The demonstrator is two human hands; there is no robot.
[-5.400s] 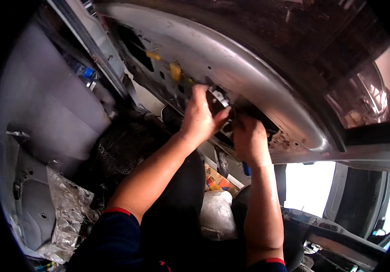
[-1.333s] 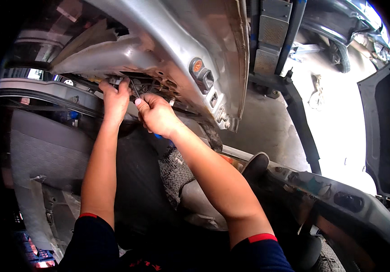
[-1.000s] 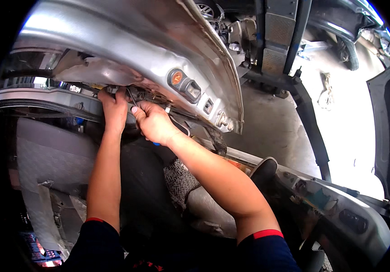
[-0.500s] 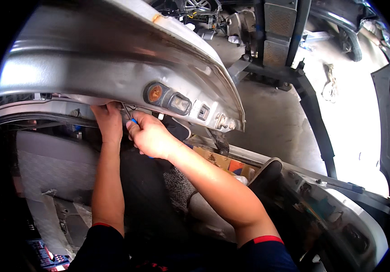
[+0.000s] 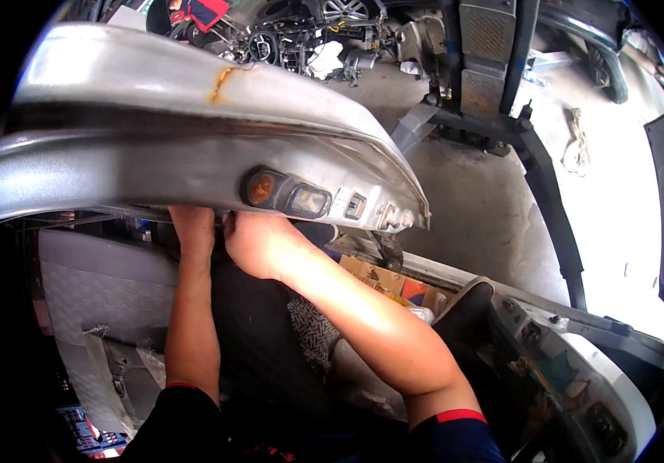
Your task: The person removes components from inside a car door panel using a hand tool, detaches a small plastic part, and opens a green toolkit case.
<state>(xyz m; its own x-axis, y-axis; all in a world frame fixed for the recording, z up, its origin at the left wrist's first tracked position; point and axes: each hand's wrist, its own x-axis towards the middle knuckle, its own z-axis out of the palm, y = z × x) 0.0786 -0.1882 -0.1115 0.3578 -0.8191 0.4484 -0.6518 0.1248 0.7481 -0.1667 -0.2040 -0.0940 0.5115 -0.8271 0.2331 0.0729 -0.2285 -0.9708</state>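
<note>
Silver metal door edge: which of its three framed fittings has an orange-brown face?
The round, black-rimmed fitting, leftmost, pictured above the right hand. The rectangular fitting beside it has a pale window; the small squarish fitting farther right is greyish.

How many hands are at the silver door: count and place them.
2: left hand, and right hand to its right, both partly hidden by the silver door.

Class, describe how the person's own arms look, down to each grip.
The left sleeve and right sleeve are short and very dark, the right one navy, each with a red edge. Both forearms are bare, with no watch visible. The left grip and right grip show no gloves; the door hides the rest.
</note>
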